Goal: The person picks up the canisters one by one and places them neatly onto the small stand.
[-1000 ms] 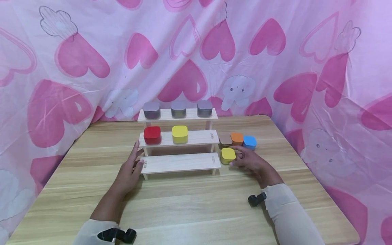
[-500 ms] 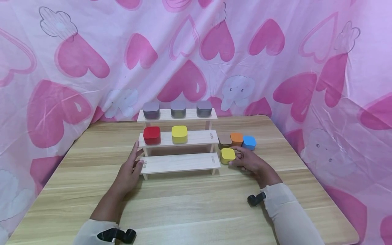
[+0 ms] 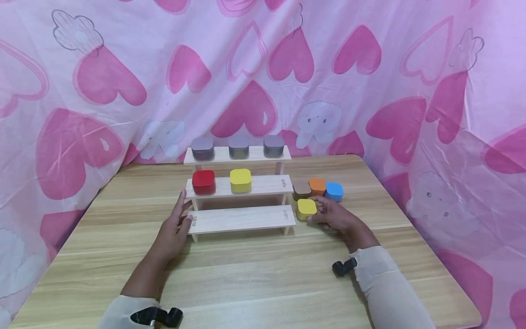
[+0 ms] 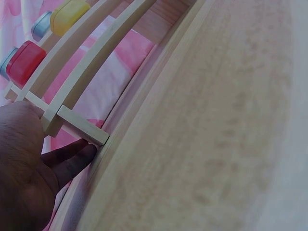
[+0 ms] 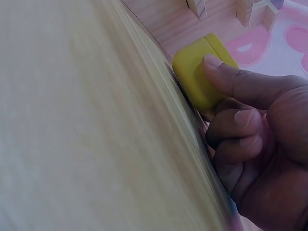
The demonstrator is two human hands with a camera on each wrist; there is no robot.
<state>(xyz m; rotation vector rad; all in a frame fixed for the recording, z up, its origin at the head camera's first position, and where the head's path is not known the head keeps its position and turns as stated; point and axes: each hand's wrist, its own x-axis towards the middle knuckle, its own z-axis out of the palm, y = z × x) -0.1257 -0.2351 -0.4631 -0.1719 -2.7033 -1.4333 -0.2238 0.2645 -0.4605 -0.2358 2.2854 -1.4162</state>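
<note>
My right hand [image 3: 338, 216] pinches a small yellow square tin [image 3: 306, 209] with rounded corners, thumb on its near side. The right wrist view shows the thumb pressed on the yellow tin [image 5: 195, 72], a lid seam near its top, and the other fingers curled, low at the table. This tin is beside the right end of a three-tier wooden stand [image 3: 242, 219]. My left hand [image 3: 172, 230] rests at the stand's left end, fingers extended. On the middle tier sit a red tin [image 3: 203, 182] and another yellow tin [image 3: 240, 181].
Three grey tins [image 3: 239, 147] line the top tier. Right of the stand, a brown tin [image 3: 302, 190], an orange tin [image 3: 317, 186] and a blue tin [image 3: 334, 191] stand close together behind the right hand. A pink heart-patterned cloth [image 3: 263, 68] hangs behind the wooden table [image 3: 255, 288].
</note>
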